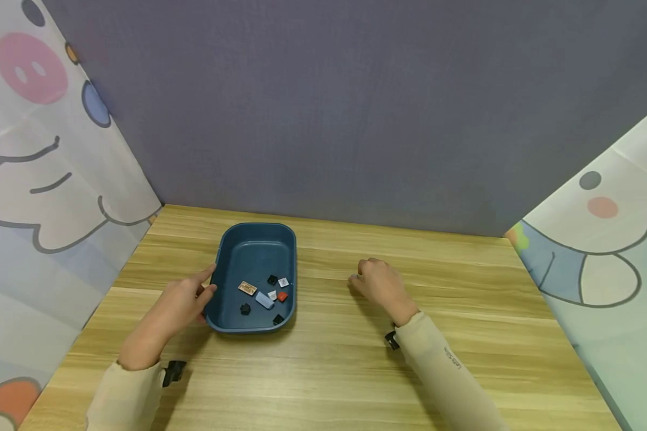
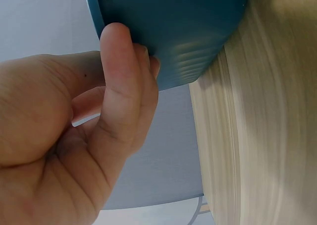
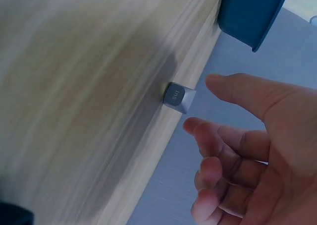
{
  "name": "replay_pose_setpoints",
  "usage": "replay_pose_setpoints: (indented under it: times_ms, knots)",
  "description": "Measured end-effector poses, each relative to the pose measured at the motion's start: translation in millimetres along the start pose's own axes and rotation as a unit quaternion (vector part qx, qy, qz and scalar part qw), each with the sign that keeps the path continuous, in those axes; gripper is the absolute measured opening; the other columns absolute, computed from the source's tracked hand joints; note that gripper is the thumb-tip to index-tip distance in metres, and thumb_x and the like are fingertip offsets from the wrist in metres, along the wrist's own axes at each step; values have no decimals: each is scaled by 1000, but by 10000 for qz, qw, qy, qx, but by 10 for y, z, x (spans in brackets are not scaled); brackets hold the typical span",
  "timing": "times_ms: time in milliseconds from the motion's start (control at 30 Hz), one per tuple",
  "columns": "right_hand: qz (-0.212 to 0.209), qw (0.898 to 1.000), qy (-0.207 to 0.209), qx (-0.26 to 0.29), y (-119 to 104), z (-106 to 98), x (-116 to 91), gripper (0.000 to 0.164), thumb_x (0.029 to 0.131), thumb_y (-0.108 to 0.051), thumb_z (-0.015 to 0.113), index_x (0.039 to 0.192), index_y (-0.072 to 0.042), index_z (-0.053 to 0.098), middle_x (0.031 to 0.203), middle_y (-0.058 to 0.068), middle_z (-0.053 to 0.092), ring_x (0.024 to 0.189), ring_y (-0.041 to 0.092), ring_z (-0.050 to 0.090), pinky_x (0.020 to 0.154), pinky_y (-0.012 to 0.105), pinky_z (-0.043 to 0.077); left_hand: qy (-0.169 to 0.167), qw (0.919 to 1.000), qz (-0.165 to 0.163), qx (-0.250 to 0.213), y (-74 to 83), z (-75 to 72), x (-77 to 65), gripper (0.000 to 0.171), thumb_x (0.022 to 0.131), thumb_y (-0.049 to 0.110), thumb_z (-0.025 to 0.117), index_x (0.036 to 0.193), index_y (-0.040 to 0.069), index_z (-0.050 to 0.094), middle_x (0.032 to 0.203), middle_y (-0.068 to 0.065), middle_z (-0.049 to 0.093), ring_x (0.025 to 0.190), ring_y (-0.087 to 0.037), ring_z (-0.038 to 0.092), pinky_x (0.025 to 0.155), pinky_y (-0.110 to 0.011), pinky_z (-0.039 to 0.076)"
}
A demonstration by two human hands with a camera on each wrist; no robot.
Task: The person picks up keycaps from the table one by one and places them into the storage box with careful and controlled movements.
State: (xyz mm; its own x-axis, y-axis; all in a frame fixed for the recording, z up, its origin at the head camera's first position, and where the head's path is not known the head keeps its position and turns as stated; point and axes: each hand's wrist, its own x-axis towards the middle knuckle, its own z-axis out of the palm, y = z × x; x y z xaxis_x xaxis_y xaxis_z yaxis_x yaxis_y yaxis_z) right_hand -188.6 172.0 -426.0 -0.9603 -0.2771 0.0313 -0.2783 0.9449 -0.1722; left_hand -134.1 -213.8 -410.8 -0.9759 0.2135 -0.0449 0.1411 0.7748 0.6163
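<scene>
A dark blue plastic tray point(image 1: 250, 236) with rounded corners stands on the wooden table. My left hand point(image 1: 178, 305) pinches its left rim. In the left wrist view, the fingers point(image 2: 119, 81) lie against the tray's outer wall point(image 2: 183, 31). A grey keycap point(image 3: 176, 97) with small lettering sits on the table to the right of the tray. Close by it is my right hand point(image 1: 383, 287); in the right wrist view its thumb and index finger are spread apart, with a gap between them and the keycap. Its other fingers are loosely bent and hold nothing.
Inside the tray lie several small keycaps: a wooden-toned one point(image 1: 247, 288), a long light blue one point(image 1: 265, 300), a red one point(image 1: 283, 296), plus black and white ones. A grey panel point(image 1: 334, 120) rises behind the table; cartoon-printed sheets point(image 1: 598, 251) flank it.
</scene>
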Motion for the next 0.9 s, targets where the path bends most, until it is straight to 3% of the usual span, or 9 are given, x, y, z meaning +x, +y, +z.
replay_pose_setpoints:
  times_ms: [267, 567, 900]
  knots:
    - [289, 9993, -232, 7, -21, 30, 48, 31, 87, -32, 63, 62, -16, 52, 60, 0, 46, 47, 12, 37, 39, 26, 29, 3, 10000, -11, -67, -2, 2, -3, 51, 95, 10, 51, 140, -5, 32, 71, -4, 62, 45, -14, 58, 45, -25, 46]
    - [467, 9981, -309, -242, -39, 54, 87, 19, 86, -27, 62, 75, -12, 62, 67, -1, 53, 53, 13, 48, 42, 29, 39, -5, 9999, -9, -121, 6, -1, 3, 51, 95, 9, 50, 140, -6, 31, 73, -6, 63, 46, -14, 59, 44, -24, 47]
    - [436, 9985, -249, -235, -50, 49, 87, 26, 87, -26, 61, 65, -15, 54, 61, -1, 49, 50, 13, 43, 39, 28, 35, -10, 9999, -22, -105, 11, -2, -8, 52, 95, 9, 50, 140, -6, 31, 71, -4, 62, 45, -13, 58, 45, -24, 47]
